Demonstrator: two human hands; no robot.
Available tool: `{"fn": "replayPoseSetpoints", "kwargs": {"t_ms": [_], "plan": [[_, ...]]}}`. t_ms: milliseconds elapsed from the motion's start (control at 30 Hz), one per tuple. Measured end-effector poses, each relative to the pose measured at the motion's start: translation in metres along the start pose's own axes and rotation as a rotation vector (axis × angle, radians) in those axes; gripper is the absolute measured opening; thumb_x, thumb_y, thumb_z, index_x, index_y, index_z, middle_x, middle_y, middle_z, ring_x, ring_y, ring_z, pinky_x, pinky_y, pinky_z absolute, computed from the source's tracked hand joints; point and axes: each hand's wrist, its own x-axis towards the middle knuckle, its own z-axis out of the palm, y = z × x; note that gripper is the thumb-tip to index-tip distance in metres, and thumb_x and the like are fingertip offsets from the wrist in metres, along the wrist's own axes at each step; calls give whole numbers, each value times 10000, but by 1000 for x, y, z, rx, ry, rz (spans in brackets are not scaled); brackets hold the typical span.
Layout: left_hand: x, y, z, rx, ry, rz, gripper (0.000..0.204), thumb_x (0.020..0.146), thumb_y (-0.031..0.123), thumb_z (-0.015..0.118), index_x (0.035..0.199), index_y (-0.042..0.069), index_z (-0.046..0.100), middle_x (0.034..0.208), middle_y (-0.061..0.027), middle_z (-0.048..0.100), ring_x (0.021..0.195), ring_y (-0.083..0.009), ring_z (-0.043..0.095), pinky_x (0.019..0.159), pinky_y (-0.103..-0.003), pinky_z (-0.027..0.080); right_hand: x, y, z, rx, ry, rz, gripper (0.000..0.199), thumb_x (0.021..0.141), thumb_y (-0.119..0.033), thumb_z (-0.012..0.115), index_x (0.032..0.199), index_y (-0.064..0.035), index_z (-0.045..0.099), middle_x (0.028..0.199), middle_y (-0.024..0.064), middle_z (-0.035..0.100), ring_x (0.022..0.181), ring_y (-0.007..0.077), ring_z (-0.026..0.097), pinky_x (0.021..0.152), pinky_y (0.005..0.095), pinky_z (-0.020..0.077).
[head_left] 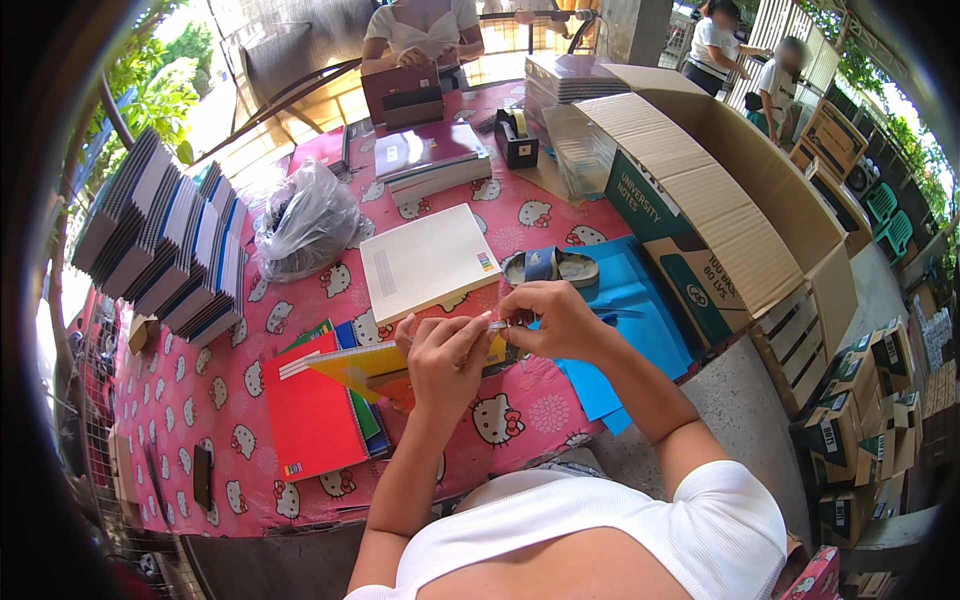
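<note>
Just above the table, a yellow notebook (345, 372) stands tilted on its edge, its spiral-like binding along the top. My left hand (447, 358) is closed around its upper edge. My right hand (555, 318) pinches at the right end of that edge, close to my left fingertips. Something small and pale shows between the two hands, too small to name. Beneath and left of the yellow notebook lies a red spiral notebook (312, 415), overlapping green and blue ones. A cream-coloured notebook stack (425, 262) lies just beyond my hands.
Tall notebook stacks (165, 240) stand at the left, beside a plastic bag (305, 225) of dark coils. At the right are blue sheets (630, 340), a slipper (552, 267) and a large open carton (690, 210). A tape dispenser (515, 140) stands farther back. Another person sits across the table.
</note>
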Motion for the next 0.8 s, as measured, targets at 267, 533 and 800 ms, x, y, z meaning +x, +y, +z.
{"fn": "replayPoseSetpoints", "kwargs": {"t_ms": [267,533,800], "plan": [[-4,-7,6,-36,60,60,239,723,160,741,960,194,738,864,38,650,828,-162,569,940,-411,277,0,2,-4,241,-26,132,188,686,-14,763,835,-9,649,760,75,656,698,152,634,648,264,507],[1,2,6,114,75,135,224,739,125,713,931,238,738,863,45,648,824,-147,584,978,-429,246,-1,5,2,35,54,-51,190,692,-8,745,863,-16,663,793,87,666,715,162,646,611,270,500],[6,-1,3,-129,0,9,157,729,96,747,849,197,755,779,35,679,766,-127,620,914,-381,310,3,5,0,-83,-34,-51,191,694,-29,756,855,-13,656,790,88,665,688,176,641,592,275,499]]}}
